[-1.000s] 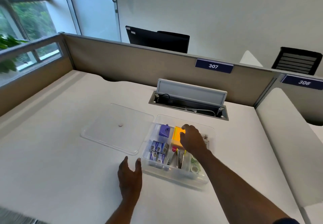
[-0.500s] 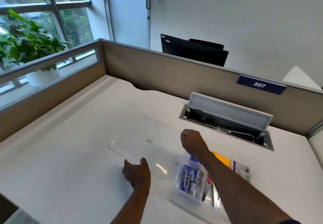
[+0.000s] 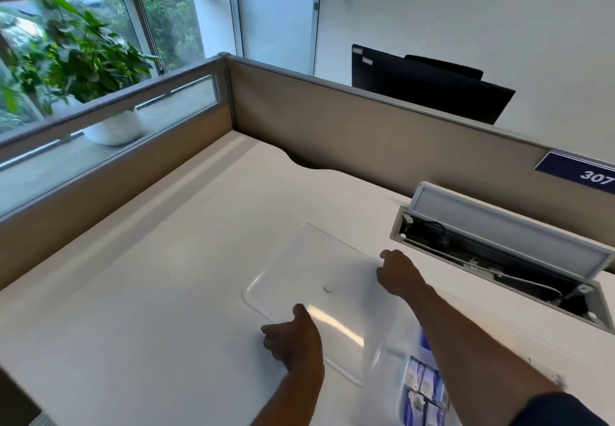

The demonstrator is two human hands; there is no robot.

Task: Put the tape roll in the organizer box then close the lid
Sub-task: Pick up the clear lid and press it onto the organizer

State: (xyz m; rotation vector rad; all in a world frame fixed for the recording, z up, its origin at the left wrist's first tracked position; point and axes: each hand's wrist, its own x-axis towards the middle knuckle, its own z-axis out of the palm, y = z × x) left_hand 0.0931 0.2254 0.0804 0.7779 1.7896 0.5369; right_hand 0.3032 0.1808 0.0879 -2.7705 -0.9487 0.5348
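Note:
The clear plastic lid [image 3: 299,276] lies on the white desk, its right side lifted a little over the organizer box. My left hand [image 3: 293,342] grips the lid's near edge. My right hand [image 3: 396,276] holds its far right edge. The clear organizer box [image 3: 416,389] shows only in part at the bottom right, with blue-and-white packets inside. My right forearm crosses over it. The tape roll is not visible.
An open cable hatch [image 3: 499,259] with its flap raised sits in the desk behind my right hand. Tan partition walls [image 3: 366,132] close the desk at the back and left. A potted plant [image 3: 83,69] stands beyond the left partition.
The view has swung left and up. My right hand left the box and took the lid's far edge. My left hand closed on the near edge, and the lid's right side has come up.

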